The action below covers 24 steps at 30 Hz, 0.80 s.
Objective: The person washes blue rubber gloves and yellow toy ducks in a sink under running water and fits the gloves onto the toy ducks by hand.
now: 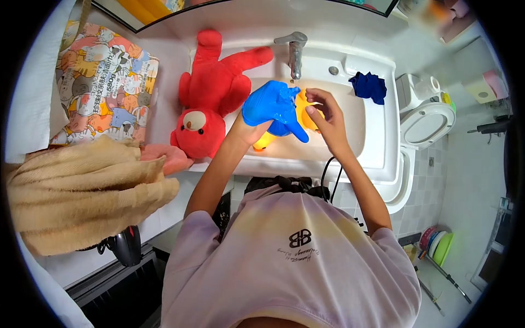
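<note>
A shiny blue rubbery thing [273, 106], which looks like a glove, covers most of my left hand [255, 130]; only the wrist and heel of that hand show. Its crumpled end points to the faucet, and one finger-like part sticks out toward me. The fingers of my left hand are hidden. Just to the right, my right hand [327, 116] is raised with thumb and fingers apart, holding nothing. Beneath the hands in the white sink [353, 131] are a yellow toy [310, 118] and another yellow toy with an orange part [264, 141], both partly covered.
A red plush bear [214, 90] lies on the sink's left side, head toward me. Behind the basin stands the faucet [296, 54]. A navy cloth [368, 87] rests on the right rim. Left are a patterned packet [104, 87] and a beige towel [87, 191]; right is a toilet [429, 124].
</note>
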Available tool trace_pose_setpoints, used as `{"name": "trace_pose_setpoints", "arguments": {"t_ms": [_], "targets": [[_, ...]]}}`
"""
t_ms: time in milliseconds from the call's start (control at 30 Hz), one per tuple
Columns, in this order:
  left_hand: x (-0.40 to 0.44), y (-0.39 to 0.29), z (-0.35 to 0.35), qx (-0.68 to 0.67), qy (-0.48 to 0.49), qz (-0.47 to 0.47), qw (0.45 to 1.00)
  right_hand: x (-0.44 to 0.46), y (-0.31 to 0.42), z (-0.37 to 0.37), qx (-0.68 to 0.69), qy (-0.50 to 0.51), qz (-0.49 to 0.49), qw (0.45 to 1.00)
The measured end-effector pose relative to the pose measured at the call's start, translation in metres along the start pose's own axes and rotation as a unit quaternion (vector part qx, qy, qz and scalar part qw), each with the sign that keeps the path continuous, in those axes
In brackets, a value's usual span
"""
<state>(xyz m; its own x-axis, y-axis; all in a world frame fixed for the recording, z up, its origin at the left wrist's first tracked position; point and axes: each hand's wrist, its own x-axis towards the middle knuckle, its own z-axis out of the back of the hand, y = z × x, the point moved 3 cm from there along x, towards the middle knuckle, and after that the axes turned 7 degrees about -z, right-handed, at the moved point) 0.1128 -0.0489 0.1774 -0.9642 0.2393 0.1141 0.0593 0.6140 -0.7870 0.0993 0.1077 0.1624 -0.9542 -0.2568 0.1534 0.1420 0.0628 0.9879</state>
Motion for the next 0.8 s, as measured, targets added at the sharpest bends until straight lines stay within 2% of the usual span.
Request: {"name": "trace_pose_setpoints", "arguments": {"t_ms": [100, 167, 200, 267, 333, 367, 400, 467, 500, 533, 567, 600, 633, 700, 733, 800], "targets": [[0.000, 0.004, -0.005, 0.007, -0.045, 0.002, 0.999, 0.010, 0.035, -0.005, -0.053, 0.047, 0.049, 0.996], [0.001, 0.006, -0.014, -0.007, -0.064, 0.029, 0.998, 0.006, 0.055, -0.014, -0.187, 0.018, 0.183, 0.965], [0.000, 0.008, -0.018, -0.022, -0.081, 0.058, 0.995, 0.005, 0.054, -0.017, -0.187, 0.023, 0.184, 0.965], [-0.002, 0.014, -0.015, 0.015, -0.109, 0.022, 0.994, 0.002, 0.053, -0.023, -0.269, 0.033, 0.247, 0.930], [-0.004, 0.031, 0.002, 0.107, -0.043, 0.009, 0.993, 0.007, 0.053, -0.021, -0.271, 0.044, 0.234, 0.933], [-0.007, 0.043, 0.009, 0.104, -0.091, 0.013, 0.990, 0.013, 0.055, -0.018, -0.288, 0.027, 0.223, 0.931], [-0.009, 0.043, 0.009, 0.102, -0.095, 0.012, 0.990, 0.019, 0.056, -0.013, -0.304, 0.010, 0.211, 0.929], [-0.013, 0.042, 0.006, 0.152, -0.073, 0.067, 0.983, 0.023, 0.043, -0.006, -0.274, 0.041, 0.185, 0.943], [-0.014, 0.039, 0.006, 0.110, -0.103, 0.127, 0.980, 0.023, 0.033, -0.004, -0.185, 0.071, 0.105, 0.974], [-0.012, 0.036, 0.002, 0.109, -0.103, 0.123, 0.981, 0.023, 0.027, -0.001, -0.095, 0.102, 0.025, 0.990], [-0.011, 0.034, -0.002, 0.124, -0.132, 0.099, 0.978, 0.018, 0.032, 0.002, -0.182, 0.088, 0.086, 0.976], [-0.012, 0.033, -0.004, 0.139, -0.162, 0.076, 0.974, 0.012, 0.032, 0.001, -0.184, 0.093, 0.086, 0.975], [-0.012, 0.036, -0.003, 0.137, -0.166, 0.073, 0.974, 0.005, 0.031, 0.004, -0.200, 0.030, 0.084, 0.976], [-0.009, 0.039, -0.003, 0.149, -0.092, -0.033, 0.984, -0.012, 0.014, 0.007, -0.194, -0.068, 0.052, 0.977], [-0.009, 0.043, 0.002, 0.149, -0.093, -0.032, 0.984, -0.020, 0.008, 0.005, -0.188, -0.056, 0.031, 0.980], [-0.008, 0.047, 0.006, 0.210, -0.079, -0.074, 0.972, -0.029, 0.008, -0.004, -0.206, -0.030, 0.053, 0.977]]}}
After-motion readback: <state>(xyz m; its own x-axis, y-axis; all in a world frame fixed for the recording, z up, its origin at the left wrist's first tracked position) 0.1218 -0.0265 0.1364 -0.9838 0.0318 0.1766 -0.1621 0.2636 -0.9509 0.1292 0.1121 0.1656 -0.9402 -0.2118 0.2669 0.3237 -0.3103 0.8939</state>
